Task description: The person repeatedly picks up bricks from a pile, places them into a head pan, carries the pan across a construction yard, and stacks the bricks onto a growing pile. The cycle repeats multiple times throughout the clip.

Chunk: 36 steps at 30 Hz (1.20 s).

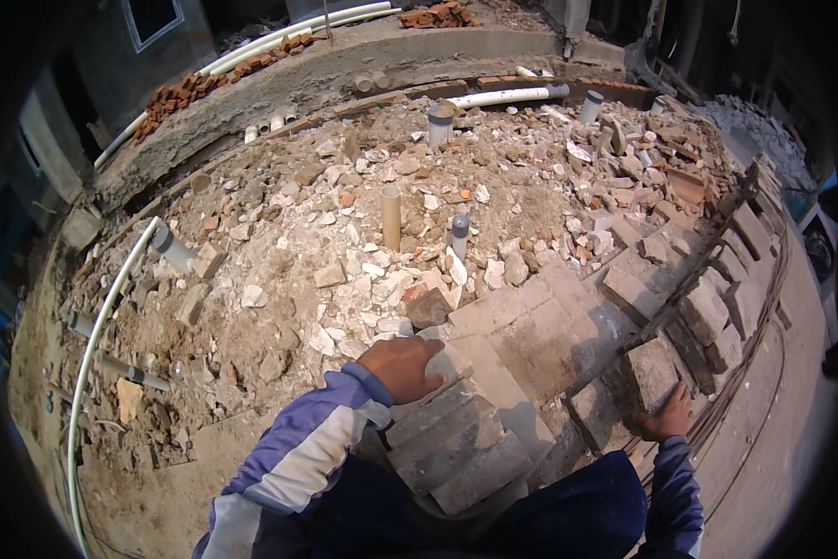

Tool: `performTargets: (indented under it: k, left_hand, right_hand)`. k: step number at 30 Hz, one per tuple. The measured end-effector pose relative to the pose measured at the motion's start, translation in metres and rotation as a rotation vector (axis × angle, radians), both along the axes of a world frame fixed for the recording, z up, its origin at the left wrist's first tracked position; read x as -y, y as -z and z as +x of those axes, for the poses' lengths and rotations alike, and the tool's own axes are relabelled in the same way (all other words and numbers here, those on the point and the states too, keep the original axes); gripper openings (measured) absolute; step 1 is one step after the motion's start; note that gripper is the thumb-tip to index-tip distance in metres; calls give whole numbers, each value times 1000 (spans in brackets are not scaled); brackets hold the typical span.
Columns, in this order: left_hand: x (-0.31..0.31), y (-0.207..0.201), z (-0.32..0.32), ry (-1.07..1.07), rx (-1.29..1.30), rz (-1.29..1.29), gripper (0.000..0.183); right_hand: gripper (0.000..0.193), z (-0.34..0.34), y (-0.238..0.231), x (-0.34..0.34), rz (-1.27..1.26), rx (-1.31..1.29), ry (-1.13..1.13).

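Right hand (667, 418): fingers against the concrete block (651, 373), near right; cannot tell whether pinching. Left hand (404, 367): fingers spread over near-centre slabs (449, 430). Grip squarely, clear of neighbouring blocks (704, 313).

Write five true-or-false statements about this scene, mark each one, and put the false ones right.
1. The right hand is at a block. True.
2. The left hand is gloved. False: the left hand is bare.
3. The tan pipe lies flat. False: the tan pipe stands upright amid rubble.
4. A long, thin white pipe is on the picture's left side. True.
5. Both sleeves are plain red. False: the left sleeve is purple and white.
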<state>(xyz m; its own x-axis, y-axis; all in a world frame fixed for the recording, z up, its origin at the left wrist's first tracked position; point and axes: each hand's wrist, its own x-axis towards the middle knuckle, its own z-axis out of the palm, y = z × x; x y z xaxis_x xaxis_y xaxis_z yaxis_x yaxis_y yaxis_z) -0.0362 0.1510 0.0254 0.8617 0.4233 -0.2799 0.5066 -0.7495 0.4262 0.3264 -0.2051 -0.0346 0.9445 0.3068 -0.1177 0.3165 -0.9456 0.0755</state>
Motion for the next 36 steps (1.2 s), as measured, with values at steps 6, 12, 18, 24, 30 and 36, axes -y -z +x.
performTargets:
  k: [6,12,18,24,30,36]
  left_hand:
    - [-5,-1,-10,-30,-28,32,59]
    - [38,-5,-10,171,10,125,54]
    - [54,-11,3,300,481,34,49]
    - [6,-1,11,66,496,72,45]
    - [-4,-2,1,-73,276,-68,46]
    - [-13,37,9,-54,-85,-456,69]
  right_hand:
    - [132,1,6,-6,96,-9,-44]
    - [124,13,17,1,218,-20,-120]
    - [118,-36,10,-29,808,-527,-404]
    - [113,-110,-50,-105,431,-497,-1157]
    - [104,-160,-69,-189,349,-603,-1740]
    - [88,-202,-14,-227,135,-582,-1731]
